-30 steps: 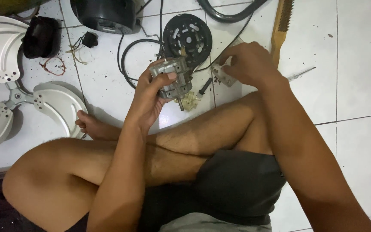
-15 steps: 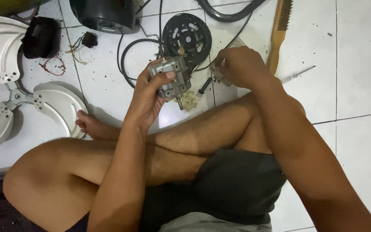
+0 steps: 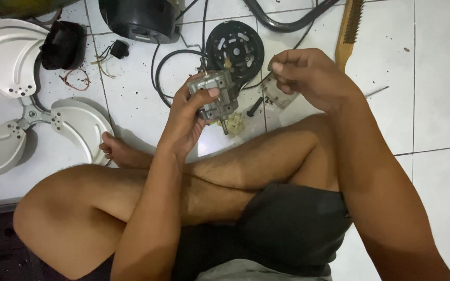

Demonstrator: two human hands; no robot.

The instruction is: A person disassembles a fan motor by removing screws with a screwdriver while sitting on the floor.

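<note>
White tiled floor point(image 3: 444, 104) strewn with parts — grey fan blades point(image 3: 6, 93), black round cover point(image 3: 235, 49), coiled black cable point(image 3: 165, 73), wooden-handled brush point(image 3: 350, 28) — left hand point(image 3: 186, 122) wrapped around a small grey motor point(image 3: 215, 95) above the crossed legs, right hand point(image 3: 313, 78) just beside it, fingers pinched on a small clear piece point(image 3: 276, 95).

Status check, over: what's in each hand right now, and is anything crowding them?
Left hand clamped on grey fan motor. Right hand pinching something small, can't tell what. Black round cover and cable on floor just behind.

Bare arms; dark, perhaps grey, shorts point(image 3: 292, 229)
</note>
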